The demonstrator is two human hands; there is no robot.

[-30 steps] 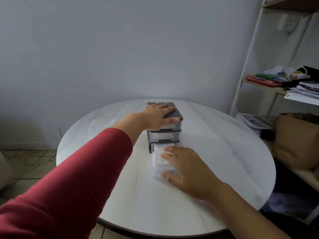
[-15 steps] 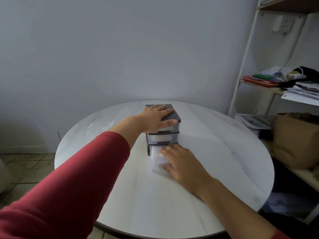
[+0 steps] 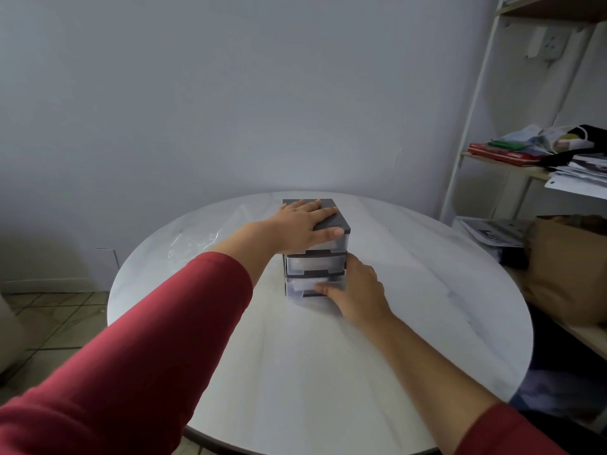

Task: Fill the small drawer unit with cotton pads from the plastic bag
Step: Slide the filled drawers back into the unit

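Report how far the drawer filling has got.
Looks done: the plastic bag lies flat on the table; the upper two drawers are shut. In hand: left hand rests on the drawer unit, right hand presses the bottom drawer front. Left: seating it flush; contents too blurred to confirm.

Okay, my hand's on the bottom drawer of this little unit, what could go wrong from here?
Two risks, both probably minor. The bottom drawer looks not quite flush while the right hand presses its front; anything riding high inside might catch on the frame and jam. The drawer unit looks light, and only the left hand flat on its top steadies it; lifting that hand mid-push could slide it across the smooth table.
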